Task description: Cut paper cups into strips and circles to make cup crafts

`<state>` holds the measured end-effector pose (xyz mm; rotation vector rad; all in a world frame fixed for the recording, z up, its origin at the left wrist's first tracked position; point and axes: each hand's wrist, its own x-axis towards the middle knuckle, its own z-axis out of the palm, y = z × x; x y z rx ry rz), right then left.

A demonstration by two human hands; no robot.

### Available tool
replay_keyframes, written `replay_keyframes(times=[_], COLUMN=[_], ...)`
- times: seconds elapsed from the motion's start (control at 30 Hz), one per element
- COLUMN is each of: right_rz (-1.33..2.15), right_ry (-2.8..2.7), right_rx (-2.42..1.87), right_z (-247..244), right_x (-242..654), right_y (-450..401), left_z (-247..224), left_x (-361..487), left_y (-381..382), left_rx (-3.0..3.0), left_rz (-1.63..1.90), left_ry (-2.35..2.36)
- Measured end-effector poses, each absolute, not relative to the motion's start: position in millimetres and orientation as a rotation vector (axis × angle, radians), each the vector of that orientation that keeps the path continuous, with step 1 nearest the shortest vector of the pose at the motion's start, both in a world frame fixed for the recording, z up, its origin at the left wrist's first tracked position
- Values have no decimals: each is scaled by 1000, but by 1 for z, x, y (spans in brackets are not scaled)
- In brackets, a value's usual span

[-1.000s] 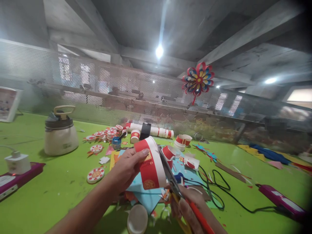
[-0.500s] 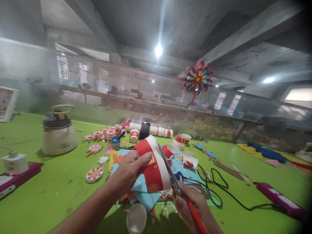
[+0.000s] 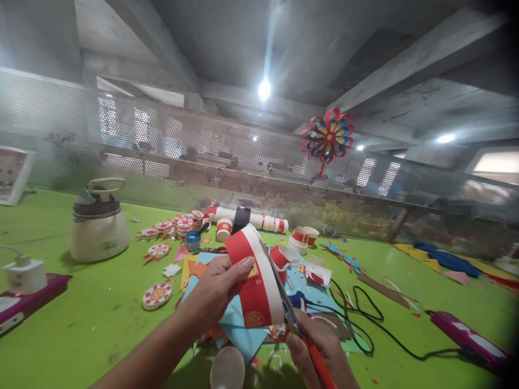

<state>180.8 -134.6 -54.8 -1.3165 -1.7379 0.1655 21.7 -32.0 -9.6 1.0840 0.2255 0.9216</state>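
1. Left hand: thumb pressed flat on the printed face, fingers behind it; the grip is closed on the red-and-white paper piece.
2. Paper piece position: ahead and to the right of the left hand's palm, between the two hands, raised above the table.
3. Paper piece orientation: curved, printed face toward the wearer. The long axis slopes from upper left, beyond the left thumb, down to lower right, toward the right hand. The round gold emblem is at the lower end; the white border faces right.
4. Right hand: curled around the orange handle of the scissors, thumb on the near side. How far the fingers are spread inside the handle cannot be told.
5. Scissors orientation: the blades point away from the right hand, up and slightly left, along the white border. The gap between the blades cannot be read.
6. Surroundings: blue paper lies below the left hand's fingers; a white cup is nearer the wearer, between the wrists; a black cord loops right of the right hand.
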Motion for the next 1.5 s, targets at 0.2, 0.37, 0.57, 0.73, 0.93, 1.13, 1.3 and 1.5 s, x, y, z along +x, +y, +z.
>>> replay_keyframes(times=[0.2,0.37,0.57,0.73,0.93,1.13,1.3,1.5], right_rz=[79,161,221,222,269,285,237,260], right_ry=[-1742,-1807,-1789,-1818,-1831,-1771,-1776,-1795], right_rx=[-1290,-1284,-1332,-1339,-1315,-1311,-1320,-1257], right_z=[-58,-59,-52,-52,-52,-45,-45,-43], right_x=[185,190,190,193,191,184,184,186], right_y=[-135,-135,-137,-138,-138,-135,-136,-137], left_z=[-6,-9,-9,-10,-14,-15,-14,-10], left_x=[20,19,21,20,19,21,21,20], left_y=[-21,-14,-23,-21,-16,-24,-27,-28], left_rx=[830,916,1032,1065,1121,1264,1223,1208], left_rz=[1019,1035,977,963,932,861,886,865], left_ry=[245,332,246,258,247,387,390,344])
